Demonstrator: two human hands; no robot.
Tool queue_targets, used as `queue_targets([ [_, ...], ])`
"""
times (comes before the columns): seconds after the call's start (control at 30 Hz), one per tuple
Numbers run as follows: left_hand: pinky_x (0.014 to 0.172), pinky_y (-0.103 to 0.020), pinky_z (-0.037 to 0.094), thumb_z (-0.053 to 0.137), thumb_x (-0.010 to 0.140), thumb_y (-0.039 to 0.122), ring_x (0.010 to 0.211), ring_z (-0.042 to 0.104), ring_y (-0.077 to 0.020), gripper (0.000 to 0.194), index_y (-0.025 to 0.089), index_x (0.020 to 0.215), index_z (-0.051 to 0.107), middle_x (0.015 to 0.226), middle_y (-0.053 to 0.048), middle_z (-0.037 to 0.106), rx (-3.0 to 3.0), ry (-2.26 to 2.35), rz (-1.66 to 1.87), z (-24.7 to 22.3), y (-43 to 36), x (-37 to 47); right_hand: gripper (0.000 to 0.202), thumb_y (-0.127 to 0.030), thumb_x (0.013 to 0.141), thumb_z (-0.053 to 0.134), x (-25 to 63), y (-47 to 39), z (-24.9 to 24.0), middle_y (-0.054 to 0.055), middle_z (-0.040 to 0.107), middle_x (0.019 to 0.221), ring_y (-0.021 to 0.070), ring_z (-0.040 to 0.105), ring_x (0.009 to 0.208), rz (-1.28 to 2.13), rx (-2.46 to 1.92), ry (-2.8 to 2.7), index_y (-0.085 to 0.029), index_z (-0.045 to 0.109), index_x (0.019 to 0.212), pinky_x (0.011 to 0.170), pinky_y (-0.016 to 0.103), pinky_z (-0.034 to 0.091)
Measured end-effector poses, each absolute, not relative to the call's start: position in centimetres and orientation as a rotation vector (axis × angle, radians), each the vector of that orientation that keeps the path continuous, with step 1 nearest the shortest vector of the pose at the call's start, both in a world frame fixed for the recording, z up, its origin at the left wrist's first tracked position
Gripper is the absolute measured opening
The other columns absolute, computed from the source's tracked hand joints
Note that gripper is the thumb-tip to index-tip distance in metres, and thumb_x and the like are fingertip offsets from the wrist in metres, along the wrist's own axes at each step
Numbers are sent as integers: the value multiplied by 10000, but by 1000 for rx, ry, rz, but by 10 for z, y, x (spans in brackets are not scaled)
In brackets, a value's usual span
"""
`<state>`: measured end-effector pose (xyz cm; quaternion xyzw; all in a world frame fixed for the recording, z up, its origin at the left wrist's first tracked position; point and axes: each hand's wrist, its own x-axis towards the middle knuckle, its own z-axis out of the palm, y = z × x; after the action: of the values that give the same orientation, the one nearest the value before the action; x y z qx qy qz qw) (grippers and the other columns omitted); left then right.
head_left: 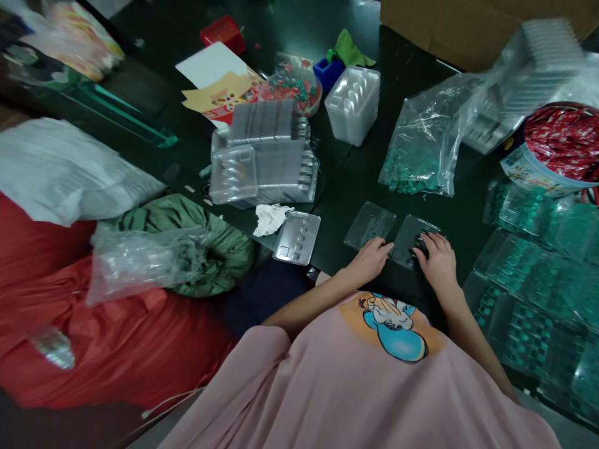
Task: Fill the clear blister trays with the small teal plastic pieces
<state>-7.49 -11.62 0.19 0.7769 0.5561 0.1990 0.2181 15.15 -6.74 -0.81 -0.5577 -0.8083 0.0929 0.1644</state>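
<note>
Two clear plastic blister shells lie on the dark table in front of me: a left shell (369, 223) and a right shell (406, 240), both with moulded bumps. My left hand (372, 260) reaches between them, its fingers closed together at the near left edge of the right shell. Over that shell's right side curls my right hand (437, 259), thumb and fingertips bent down around the dark-looking bumps. Anything small within those fingertips is too blurred to make out. Another blister shell (296, 238) rests at the table edge to the left.
Stacked shells (276, 168) fill a tray further back, near a white plastic box (353, 103). A clear bag (416, 149) holds green pieces. Rows of shells with green pieces (528, 268) cover the right side, beside a tub of red wrapped items (561, 143). Red sacks (116, 349) lie left.
</note>
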Motion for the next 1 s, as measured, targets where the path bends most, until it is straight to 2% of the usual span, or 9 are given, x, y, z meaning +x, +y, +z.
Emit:
queue_targets([
  [0.07,961,-418,505,433,970,232,1103,580,-240,332,199,1255,601,1164,-128,596,2135,1591,654,9,-133,-103,431,-436,941,497,155,-69,-8,167,638,1283,346,519,1248,256,-1584,-2304,-198,621,1278,947,512,475],
  [0.13,964,-446,487,458,969,263,1063,590,-258,273,196,1174,624,1100,-126,626,2025,1902,682,15,-148,-144,430,-440,941,500,157,-69,-9,167,641,1279,344,526,1241,255,-1582,-2304,-194,628,1269,945,505,481],
  [0.2,943,-470,475,514,939,286,1057,588,-305,273,149,1154,612,1091,-169,620,1837,2263,598,16,-160,-184,430,-440,941,504,159,-69,-9,170,643,1275,343,531,1236,257,-1582,-2302,-183,635,1261,947,500,484],
  [0.27,884,-457,484,527,913,261,992,610,-318,252,120,1102,618,1046,-183,627,1727,2410,407,13,-168,-212,428,-431,942,508,159,-69,-10,174,644,1275,344,530,1238,260,-1590,-2297,-174,637,1260,952,504,485],
  [0.37,815,-423,486,448,915,197,903,633,-305,228,121,1011,640,978,-178,651,1708,2380,210,5,-166,-223,414,-396,948,502,161,-69,-10,175,633,1292,344,527,1240,270,-1614,-2298,-180,630,1276,952,514,486],
  [0.53,822,-402,474,410,937,196,909,640,-299,274,108,1030,653,986,-190,663,1759,2326,262,0,-126,-206,393,-328,944,507,172,-72,-10,169,628,1293,336,517,1247,324,-1619,-2323,-195,622,1295,952,520,492],
  [0.73,988,-493,430,461,955,257,1115,567,-337,381,120,1282,598,1192,-207,599,2002,2191,518,0,-78,-173,378,-267,947,500,176,-75,-12,160,618,1306,321,495,1284,366,-1614,-2316,-181,631,1291,997,498,483],
  [0.8,1016,-487,432,501,949,284,1148,551,-325,388,137,1296,595,1229,-195,578,2112,2053,550,-4,-76,-157,386,-262,943,510,171,-72,-12,167,605,1322,325,483,1291,385,-1637,-2308,-172,628,1298,1012,503,471],
  [1.0,900,-379,530,533,945,286,1028,611,-259,307,137,1180,664,1194,-166,574,2293,1858,428,-12,-83,-121,428,-183,930,504,153,-52,-2,181,581,1340,322,492,1259,459,-1651,-2404,-163,594,1348,1011,484,458],
])
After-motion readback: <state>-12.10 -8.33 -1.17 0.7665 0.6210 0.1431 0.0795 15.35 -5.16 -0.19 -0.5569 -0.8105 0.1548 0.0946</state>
